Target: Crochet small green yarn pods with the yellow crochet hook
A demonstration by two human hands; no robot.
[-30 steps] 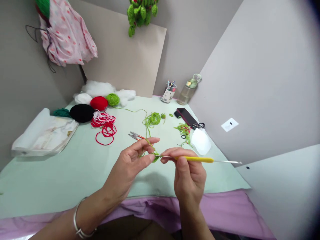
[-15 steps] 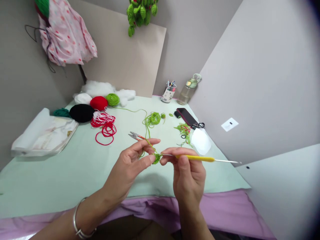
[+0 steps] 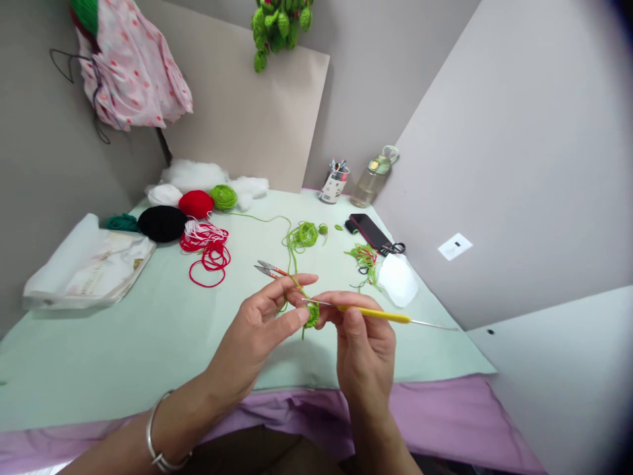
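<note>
Between thumb and fingers, my left hand (image 3: pixel 267 321) pinches a small green crochet piece (image 3: pixel 312 315), with green yarn (image 3: pixel 295 280) running up over its fingers. A short tail hangs below the piece. My right hand (image 3: pixel 363 343) holds a crochet hook (image 3: pixel 376 313) by its yellow handle, fingertips touching the right side of the piece. The hook's metal tip crosses the top of the piece and points left toward my left fingers. Small scissors (image 3: pixel 270 269) with orange handles lie just behind my left hand, partly hidden by it.
Yarn balls in red (image 3: pixel 196 205), black (image 3: pixel 162 224) and green (image 3: pixel 223 196) sit back left, near white stuffing (image 3: pixel 195 175) and a plastic package (image 3: pixel 91 264). Back right are a pen cup (image 3: pixel 334 183), a bottle (image 3: pixel 372 181), a phone (image 3: pixel 370 231), black scissors (image 3: pixel 393 249) and yarn scraps (image 3: pixel 364 257).
My right hand and the hook have moved slightly left, and the hook's tip now shows past the top of the green piece. The yarn tail has come into view below.
</note>
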